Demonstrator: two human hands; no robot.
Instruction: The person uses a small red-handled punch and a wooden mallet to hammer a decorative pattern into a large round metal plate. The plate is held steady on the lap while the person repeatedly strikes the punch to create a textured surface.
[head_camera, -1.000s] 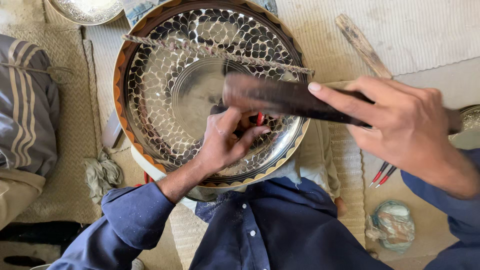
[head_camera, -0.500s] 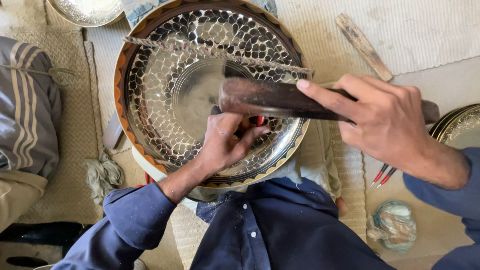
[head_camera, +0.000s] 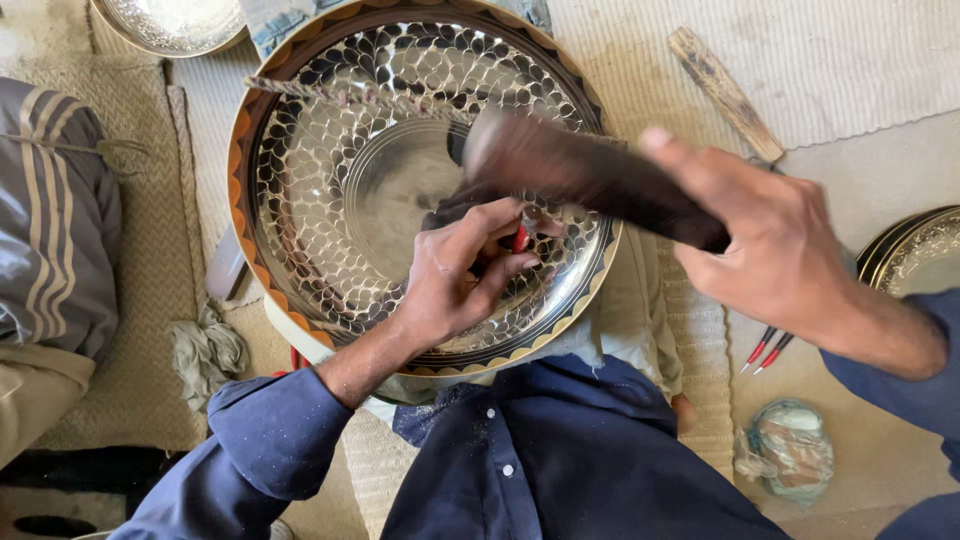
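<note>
A large round metal tray (head_camera: 330, 140) with an engraved petal pattern and an orange-and-black rim rests tilted on my lap. My left hand (head_camera: 455, 275) lies on its lower right part and pinches a small red-handled punch (head_camera: 520, 238) upright against the metal. My right hand (head_camera: 775, 250) grips a dark wooden mallet (head_camera: 590, 170), blurred, with its head over the tray just above the punch. A twisted cord (head_camera: 350, 95) stretches across the upper tray.
Woven mats cover the floor. A wooden stick (head_camera: 725, 92) lies at the upper right, two red-tipped tools (head_camera: 765, 350) and a cloth bundle (head_camera: 790, 450) at the lower right. Another engraved tray (head_camera: 915, 255) shows at the right edge, a metal dish (head_camera: 175, 22) top left, another person's striped sleeve (head_camera: 50, 220) at the left.
The mallet's head has swung to the right and lifted slightly over the punch, with my right hand moving along. My left hand keeps its hold on the punch.
</note>
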